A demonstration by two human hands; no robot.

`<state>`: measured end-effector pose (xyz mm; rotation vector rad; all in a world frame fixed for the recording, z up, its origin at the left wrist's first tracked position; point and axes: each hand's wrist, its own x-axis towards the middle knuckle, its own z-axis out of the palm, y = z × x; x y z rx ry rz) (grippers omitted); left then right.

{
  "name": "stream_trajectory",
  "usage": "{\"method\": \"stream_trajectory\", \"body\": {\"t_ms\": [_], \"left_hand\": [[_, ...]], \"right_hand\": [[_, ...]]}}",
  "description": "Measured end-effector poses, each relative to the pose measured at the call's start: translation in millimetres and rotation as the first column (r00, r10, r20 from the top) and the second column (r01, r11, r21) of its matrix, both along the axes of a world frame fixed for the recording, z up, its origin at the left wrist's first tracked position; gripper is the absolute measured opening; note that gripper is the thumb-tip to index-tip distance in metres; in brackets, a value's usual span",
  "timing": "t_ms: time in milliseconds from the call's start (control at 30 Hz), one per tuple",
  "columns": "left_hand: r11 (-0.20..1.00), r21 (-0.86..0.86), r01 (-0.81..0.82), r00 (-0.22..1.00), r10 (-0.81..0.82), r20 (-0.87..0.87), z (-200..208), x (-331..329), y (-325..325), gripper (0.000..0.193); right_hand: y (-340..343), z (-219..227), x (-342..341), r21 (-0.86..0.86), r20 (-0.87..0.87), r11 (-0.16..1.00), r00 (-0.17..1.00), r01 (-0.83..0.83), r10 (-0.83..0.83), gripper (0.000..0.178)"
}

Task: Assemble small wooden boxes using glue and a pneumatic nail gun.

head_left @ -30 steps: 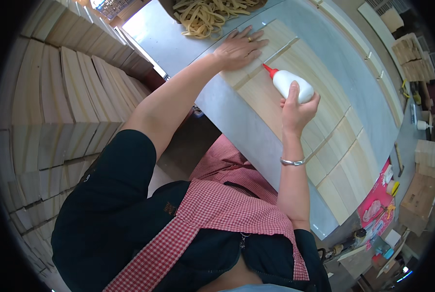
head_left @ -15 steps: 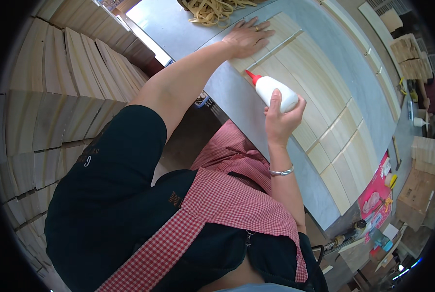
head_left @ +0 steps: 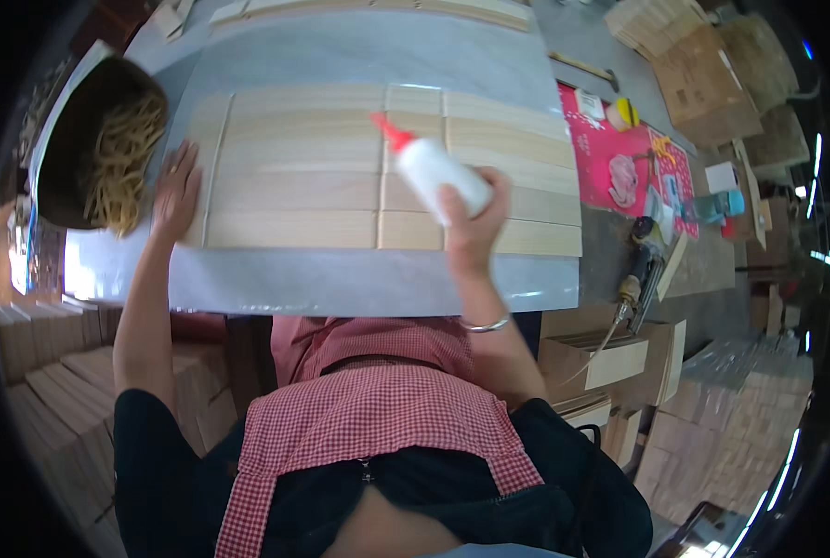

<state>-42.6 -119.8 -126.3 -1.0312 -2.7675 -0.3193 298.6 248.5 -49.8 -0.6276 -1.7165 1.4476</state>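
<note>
I can read no words or numbers from here. Small white marks like print sit on the pink-red sheet (head_left: 595, 166) to the right of my counter (head_left: 368, 286), too blurred to make out; faint marks on the brown cardboard box (head_left: 712, 98) are equally illegible.

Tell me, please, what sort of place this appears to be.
Probably a woodworking workshop: stacked wood near the table, wooden boards laid out on it, and a white squeeze bottle in the right hand.
</note>
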Motion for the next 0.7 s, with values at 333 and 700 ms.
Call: {"method": "stream_trajectory", "body": {"t_ms": [333, 700], "left_hand": [[0.967, 0.104, 0.234, 0.969, -0.241, 0.061, 57.5, 164.8, 87.7, 0.064], [0.965, -0.093, 0.245, 0.963, -0.23, 0.141, 55.5, 205.9, 98.2, 0.061]], "right_hand": [[328.4, -17.3, 87.4, 0.617, 0.308, 0.703, 0.714, 0.353, -0.629, 0.036], [280.3, -10.4, 107.0, 0.695, 0.457, 0.699, 0.854, -0.168, -0.249, 0.048]]}}
